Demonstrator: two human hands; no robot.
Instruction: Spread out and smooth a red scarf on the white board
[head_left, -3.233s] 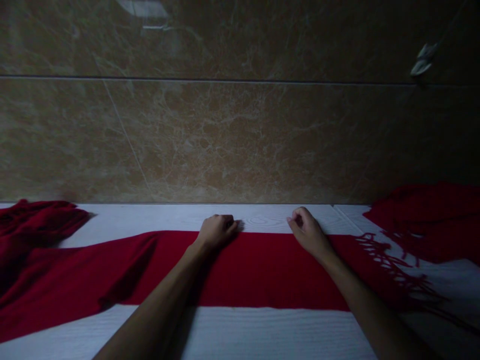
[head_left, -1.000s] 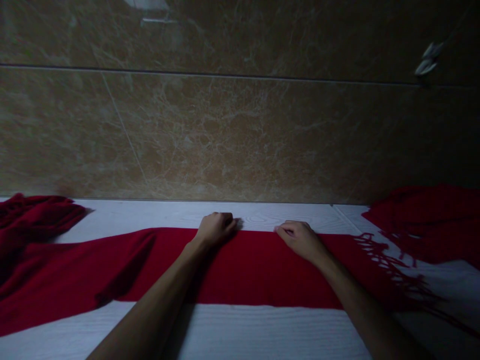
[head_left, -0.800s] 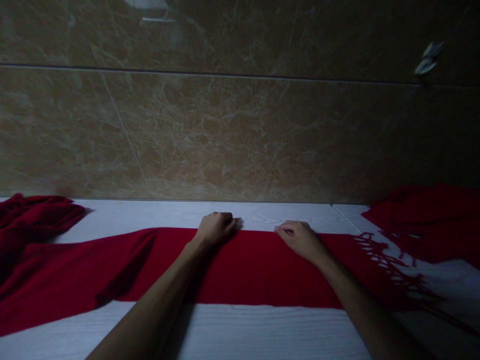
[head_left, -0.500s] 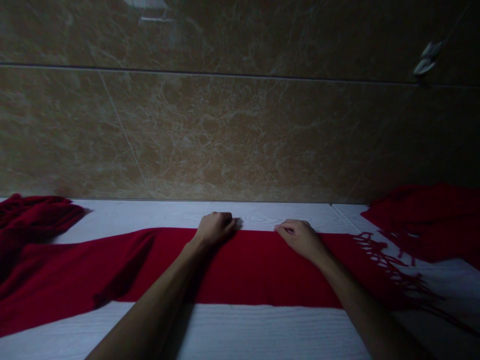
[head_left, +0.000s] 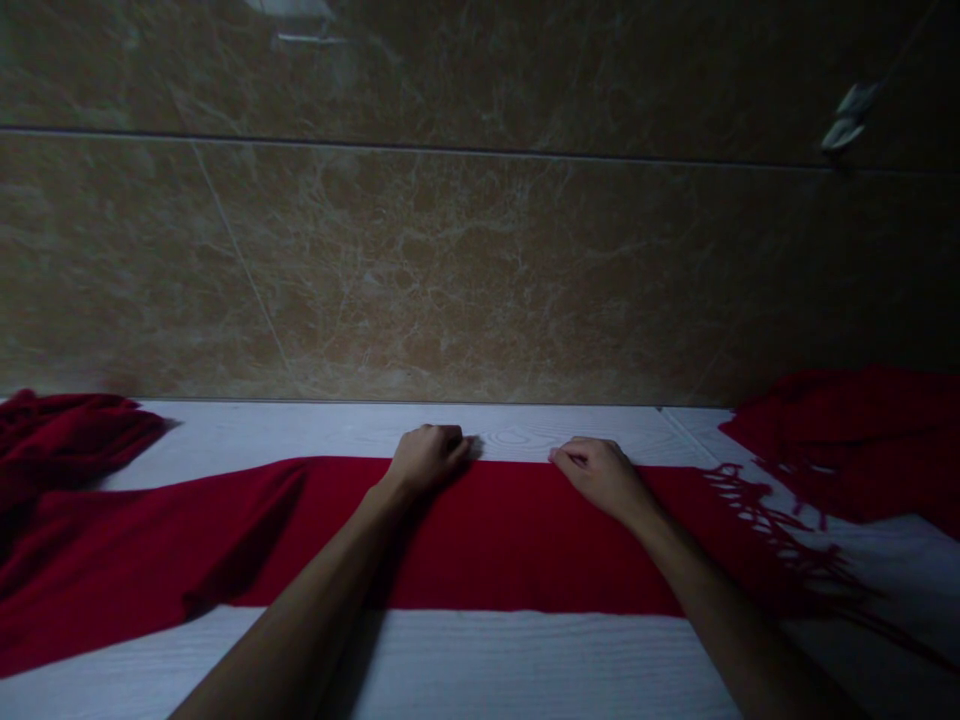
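Note:
A long red scarf [head_left: 517, 545] lies spread from left to right on the pale wood-grain surface, its fringe fanned out at the right end. My left hand [head_left: 427, 458] is closed at the scarf's far edge, left of centre. Along that same edge, a short way to the right, my right hand [head_left: 598, 472] is also closed, thumb against curled fingers. Both appear to pinch the edge, though the fingertips are partly hidden. A fold rises in the cloth left of my left forearm; the middle stretch lies flat.
Bunched red cloth [head_left: 82, 435] sits at the far left, and another red heap [head_left: 862, 440] at the far right. Behind the white surface [head_left: 480, 665] stands a brown marbled tile wall [head_left: 450, 270]. A pale object with a cord [head_left: 847, 120] shows at upper right.
Both hands stay in place at the scarf's far edge, and the scarf lies as before. Only the view has shifted very slightly.

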